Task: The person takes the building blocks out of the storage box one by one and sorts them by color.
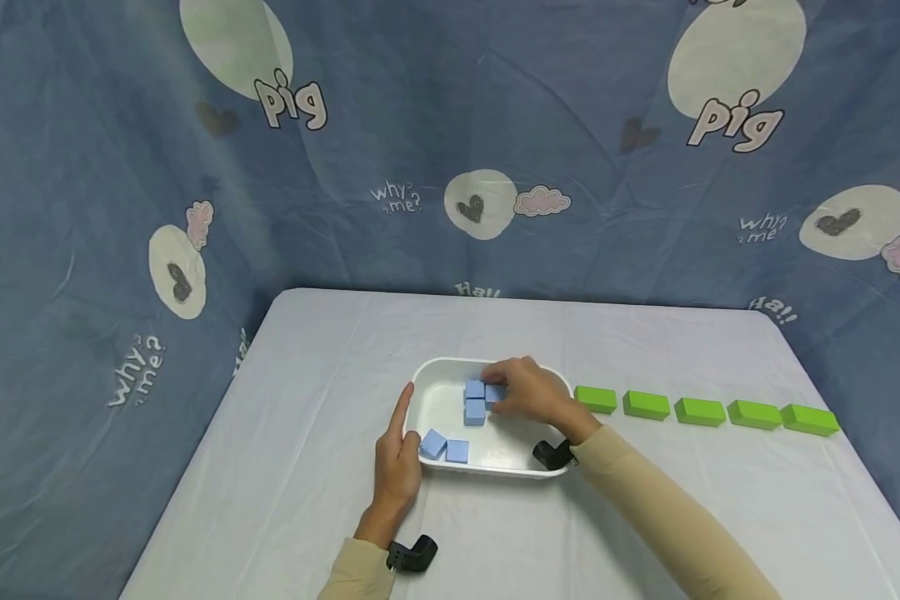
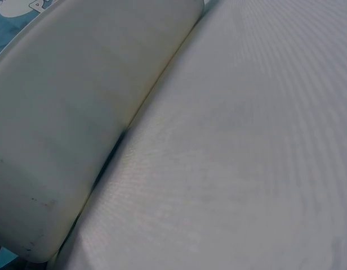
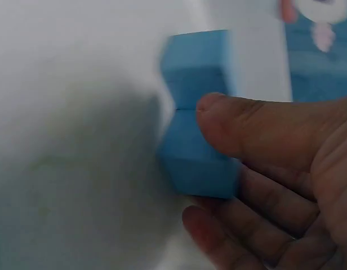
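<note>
A white tray (image 1: 442,377) stands on the table with several small blue blocks inside. My right hand (image 1: 528,392) reaches into it from the right and pinches a blue block (image 3: 199,163) between thumb and fingers. Another blue block (image 3: 199,56) sits right against the held one in the right wrist view. Two more blue blocks (image 1: 433,444) lie by the tray's near left corner. Along the tray's left side lies my left hand (image 1: 397,475), index finger straight along the wall and thumb at the rim. Only the tray's outer wall (image 2: 94,101) and the tablecloth fill the left wrist view.
A row of several green blocks (image 1: 701,412) runs rightward from the tray's right edge. White cloth (image 1: 270,467) covers the table. Behind and beside it hangs a blue printed curtain (image 1: 390,125).
</note>
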Demonstrator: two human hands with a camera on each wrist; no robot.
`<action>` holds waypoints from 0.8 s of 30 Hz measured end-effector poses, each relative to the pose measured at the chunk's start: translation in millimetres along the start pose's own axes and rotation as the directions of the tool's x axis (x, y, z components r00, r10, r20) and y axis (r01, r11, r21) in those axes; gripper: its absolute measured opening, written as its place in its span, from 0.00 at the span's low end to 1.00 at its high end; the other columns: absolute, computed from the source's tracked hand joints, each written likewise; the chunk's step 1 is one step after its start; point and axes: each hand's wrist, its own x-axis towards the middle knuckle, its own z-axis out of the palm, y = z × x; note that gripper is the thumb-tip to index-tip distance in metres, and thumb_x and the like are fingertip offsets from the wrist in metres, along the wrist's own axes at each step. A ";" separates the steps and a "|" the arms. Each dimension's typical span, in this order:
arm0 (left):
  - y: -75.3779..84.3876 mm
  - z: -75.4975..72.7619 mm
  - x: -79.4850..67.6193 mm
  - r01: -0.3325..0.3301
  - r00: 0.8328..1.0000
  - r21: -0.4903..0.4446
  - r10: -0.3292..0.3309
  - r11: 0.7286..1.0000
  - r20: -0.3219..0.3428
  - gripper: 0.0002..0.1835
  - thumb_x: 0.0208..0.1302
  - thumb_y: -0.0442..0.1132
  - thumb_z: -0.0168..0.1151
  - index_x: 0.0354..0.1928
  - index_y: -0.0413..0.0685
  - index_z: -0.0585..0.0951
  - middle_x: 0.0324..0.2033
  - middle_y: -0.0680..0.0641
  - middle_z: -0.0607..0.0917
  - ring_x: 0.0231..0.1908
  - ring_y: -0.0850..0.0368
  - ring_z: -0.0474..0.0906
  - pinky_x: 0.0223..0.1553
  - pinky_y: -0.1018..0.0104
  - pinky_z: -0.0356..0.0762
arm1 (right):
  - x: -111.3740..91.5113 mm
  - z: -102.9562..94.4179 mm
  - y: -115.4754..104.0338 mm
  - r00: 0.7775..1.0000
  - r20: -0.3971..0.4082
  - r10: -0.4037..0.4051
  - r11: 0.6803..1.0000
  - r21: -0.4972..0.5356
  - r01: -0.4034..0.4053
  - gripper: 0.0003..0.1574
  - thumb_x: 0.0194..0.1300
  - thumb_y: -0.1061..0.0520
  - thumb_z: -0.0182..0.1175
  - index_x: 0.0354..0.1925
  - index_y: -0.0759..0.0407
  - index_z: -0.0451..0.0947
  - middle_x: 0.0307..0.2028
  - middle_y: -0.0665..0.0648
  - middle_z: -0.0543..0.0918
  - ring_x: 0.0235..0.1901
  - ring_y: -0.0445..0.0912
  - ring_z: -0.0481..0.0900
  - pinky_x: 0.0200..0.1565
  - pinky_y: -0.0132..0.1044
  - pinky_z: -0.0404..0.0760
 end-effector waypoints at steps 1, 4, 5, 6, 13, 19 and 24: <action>0.1 0.0 -0.1 0.002 1.000 -0.002 -0.002 1.000 0.000 0.40 0.65 0.25 0.41 0.80 0.54 0.59 0.76 0.53 0.63 0.75 0.59 0.55 0.74 0.63 0.51 | 0.6 1.6 0.1 1.000 0.005 -0.005 1.000 -0.019 0.005 0.32 0.45 0.63 0.80 0.53 0.61 0.86 0.46 0.53 0.89 0.43 0.43 0.83 0.49 0.40 0.81; 1.0 0.2 0.1 -0.002 1.000 -0.005 0.002 1.000 -0.005 0.40 0.64 0.25 0.42 0.80 0.53 0.60 0.75 0.52 0.63 0.74 0.57 0.56 0.74 0.63 0.51 | 1.8 5.0 -0.2 1.000 0.009 -0.024 0.999 -0.040 0.025 0.32 0.44 0.65 0.80 0.52 0.62 0.86 0.45 0.53 0.89 0.39 0.42 0.80 0.47 0.40 0.80; 1.4 0.1 0.1 -0.004 1.000 -0.005 0.004 1.000 -0.007 0.40 0.64 0.25 0.42 0.80 0.52 0.60 0.75 0.52 0.64 0.74 0.57 0.56 0.74 0.63 0.51 | 2.2 5.7 -0.6 0.999 0.007 -0.033 0.999 -0.027 0.034 0.32 0.44 0.66 0.79 0.51 0.63 0.86 0.44 0.54 0.89 0.39 0.42 0.80 0.47 0.40 0.80; 1.6 0.1 0.1 -0.006 1.000 -0.003 0.006 1.000 -0.009 0.40 0.63 0.25 0.42 0.79 0.51 0.61 0.75 0.51 0.64 0.74 0.56 0.56 0.74 0.63 0.51 | 2.3 5.7 -1.5 0.999 0.005 -0.038 0.999 -0.022 0.038 0.31 0.44 0.67 0.79 0.51 0.64 0.86 0.44 0.55 0.89 0.39 0.42 0.80 0.47 0.40 0.81; 2.2 -0.1 -0.3 0.000 1.000 0.007 0.000 1.000 -0.001 0.40 0.64 0.25 0.41 0.80 0.52 0.60 0.75 0.53 0.64 0.74 0.59 0.56 0.73 0.63 0.52 | -0.6 -2.7 -5.8 1.000 0.002 -0.026 0.999 -0.045 0.026 0.32 0.45 0.66 0.79 0.51 0.66 0.85 0.45 0.59 0.89 0.44 0.45 0.84 0.48 0.40 0.83; 1.0 0.1 1.1 0.001 1.000 0.011 -0.001 1.000 0.003 0.39 0.64 0.26 0.41 0.80 0.51 0.60 0.75 0.53 0.63 0.74 0.59 0.55 0.74 0.62 0.52 | -6.5 -21.9 -9.9 1.000 -0.027 -0.013 0.999 0.047 0.014 0.27 0.49 0.66 0.77 0.51 0.65 0.85 0.44 0.57 0.88 0.43 0.48 0.85 0.46 0.41 0.84; -0.4 -0.1 0.8 0.004 1.000 0.008 -0.004 1.000 0.002 0.40 0.64 0.26 0.41 0.80 0.54 0.59 0.75 0.53 0.63 0.74 0.60 0.55 0.74 0.63 0.51 | -14.3 -36.3 -10.2 0.999 -0.044 0.005 0.991 0.134 0.001 0.24 0.55 0.65 0.75 0.52 0.61 0.86 0.49 0.56 0.86 0.40 0.47 0.85 0.40 0.39 0.84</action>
